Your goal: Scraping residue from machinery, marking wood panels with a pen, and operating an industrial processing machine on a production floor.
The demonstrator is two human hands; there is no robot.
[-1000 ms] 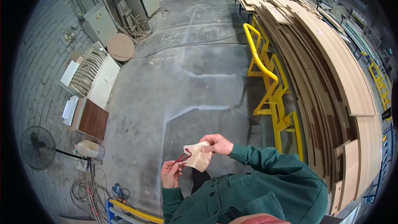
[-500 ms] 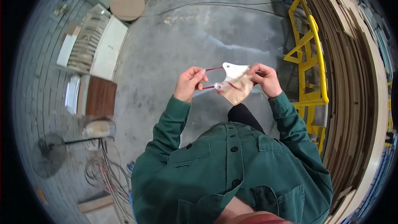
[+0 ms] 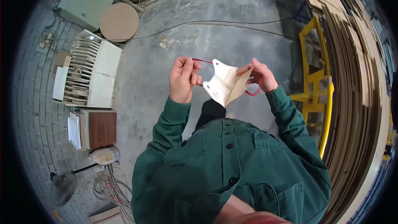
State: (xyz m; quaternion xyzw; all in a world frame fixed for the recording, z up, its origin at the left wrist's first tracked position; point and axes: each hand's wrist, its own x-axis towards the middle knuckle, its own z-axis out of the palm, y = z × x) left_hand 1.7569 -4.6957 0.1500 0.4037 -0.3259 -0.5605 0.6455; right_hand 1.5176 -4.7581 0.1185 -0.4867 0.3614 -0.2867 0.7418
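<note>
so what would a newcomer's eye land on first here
First, the white folded face mask with red straps, stretched between the left hand and the right hand at the centre, above the person's green jacket. Next, the bright yellow metal frame at the right, beside long stacked wooden boards. At upper left, a round wooden disc lies on the concrete floor.

The mask point(image 3: 226, 85) looks like soft, matt white fabric with thin red elastic straps point(image 3: 202, 61). The jacket point(image 3: 232, 166) is matt green woven cloth with dark plastic buttons. The floor point(image 3: 232, 29) is rough, stained grey concrete. The railing point(image 3: 315, 79) is glossy yellow-painted metal.
</note>
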